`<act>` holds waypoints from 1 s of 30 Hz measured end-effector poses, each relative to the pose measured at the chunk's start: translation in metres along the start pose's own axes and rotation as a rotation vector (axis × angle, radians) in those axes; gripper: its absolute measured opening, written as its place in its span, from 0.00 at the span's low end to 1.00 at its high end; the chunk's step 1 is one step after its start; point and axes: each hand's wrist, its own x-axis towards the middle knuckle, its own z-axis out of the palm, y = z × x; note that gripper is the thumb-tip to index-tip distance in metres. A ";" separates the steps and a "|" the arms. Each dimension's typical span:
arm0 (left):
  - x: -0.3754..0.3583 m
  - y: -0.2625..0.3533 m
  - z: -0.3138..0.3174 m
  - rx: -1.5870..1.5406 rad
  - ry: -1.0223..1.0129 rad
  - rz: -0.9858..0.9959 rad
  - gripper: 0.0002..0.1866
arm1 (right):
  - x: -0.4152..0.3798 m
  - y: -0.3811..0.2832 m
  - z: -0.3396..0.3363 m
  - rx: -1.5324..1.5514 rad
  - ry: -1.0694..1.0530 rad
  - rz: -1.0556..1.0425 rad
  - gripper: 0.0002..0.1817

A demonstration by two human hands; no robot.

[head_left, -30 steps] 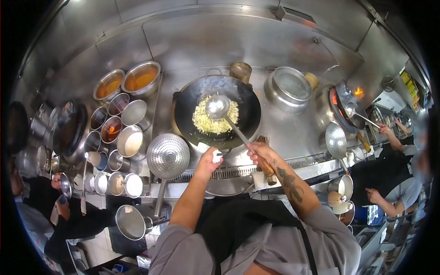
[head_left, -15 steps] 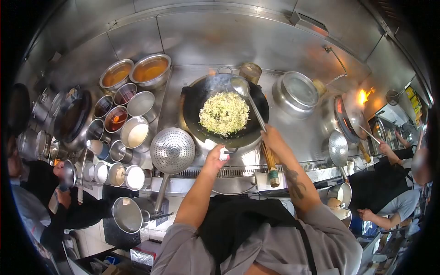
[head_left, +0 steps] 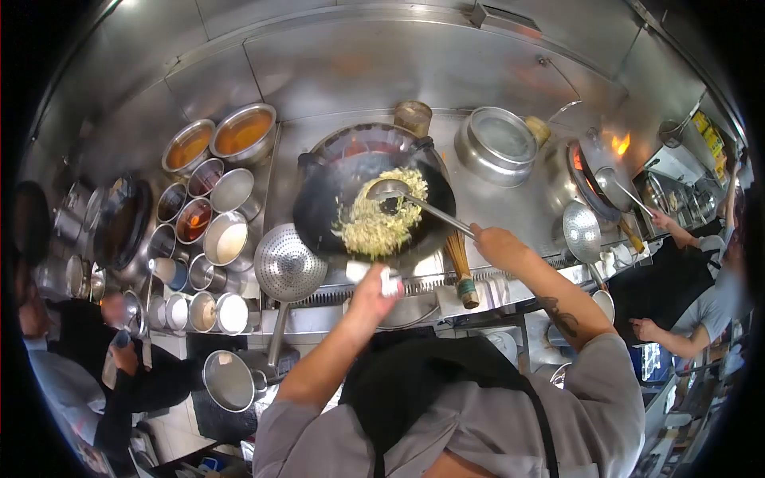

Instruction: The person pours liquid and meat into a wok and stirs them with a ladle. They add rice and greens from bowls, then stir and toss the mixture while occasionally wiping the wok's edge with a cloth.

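Observation:
My left hand (head_left: 373,296) is closed around the near handle of a black wok (head_left: 315,211), with a white cloth (head_left: 389,284) at the grip. The handle itself is mostly covered. The wok sits pulled toward me, so part of the burner ring (head_left: 351,140) shows behind it. Inside lies chopped pale yellow-green food (head_left: 370,233), spread in a curved heap with loose bits on the wok's wall. My right hand (head_left: 500,245) grips the long handle of a metal ladle (head_left: 434,209), whose bowl rests over the food. A bamboo brush (head_left: 460,271) lies just left of that hand.
A perforated strainer (head_left: 290,263) lies left of the wok. Beyond it stand steel bowls of orange liquid (head_left: 244,131) and several seasoning pots (head_left: 226,239). A lidded pot (head_left: 500,143) stands right. Co-workers flank me, and a flame (head_left: 621,144) burns at the right burner.
The wok has come toward me, uncovering the burner behind. My right hand has moved right, and the ladle's bowl has gone from the far rim onto the food, which has shifted and spread.

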 end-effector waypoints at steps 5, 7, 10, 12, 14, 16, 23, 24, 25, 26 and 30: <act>0.047 0.020 -0.018 -0.084 -0.182 -0.028 0.05 | -0.032 -0.038 -0.062 0.143 -0.149 -0.102 0.14; 0.012 0.002 -0.007 -0.002 -0.049 -0.017 0.04 | -0.044 -0.037 -0.077 0.214 -0.232 -0.206 0.15; -0.050 -0.009 0.022 0.105 -0.019 -0.021 0.04 | -0.057 -0.005 -0.080 0.337 -0.338 -0.373 0.18; -0.027 0.007 0.018 -0.017 -0.024 -0.014 0.04 | -0.025 0.005 -0.063 0.242 -0.277 -0.268 0.17; 0.024 0.005 -0.015 -0.063 -0.105 -0.006 0.04 | -0.006 0.003 -0.032 0.155 -0.189 -0.158 0.17; 0.025 -0.030 -0.061 -0.051 -0.045 0.005 0.04 | 0.011 -0.002 -0.018 0.049 -0.041 -0.050 0.18; 0.016 -0.010 -0.040 -0.063 -0.090 0.018 0.04 | -0.033 -0.022 -0.088 0.103 -0.086 -0.241 0.17; 0.023 -0.002 -0.042 -0.085 -0.109 -0.007 0.05 | -0.040 -0.029 -0.098 0.135 -0.196 -0.165 0.19; 0.018 0.000 -0.032 -0.073 -0.072 -0.049 0.05 | -0.045 -0.026 -0.101 0.149 -0.238 -0.228 0.19; 0.013 0.009 -0.013 -0.055 -0.047 -0.081 0.05 | -0.052 -0.017 -0.105 0.154 -0.267 -0.293 0.20; -0.025 0.019 0.014 -0.005 0.006 -0.019 0.05 | -0.031 0.006 -0.080 0.145 -0.276 -0.244 0.16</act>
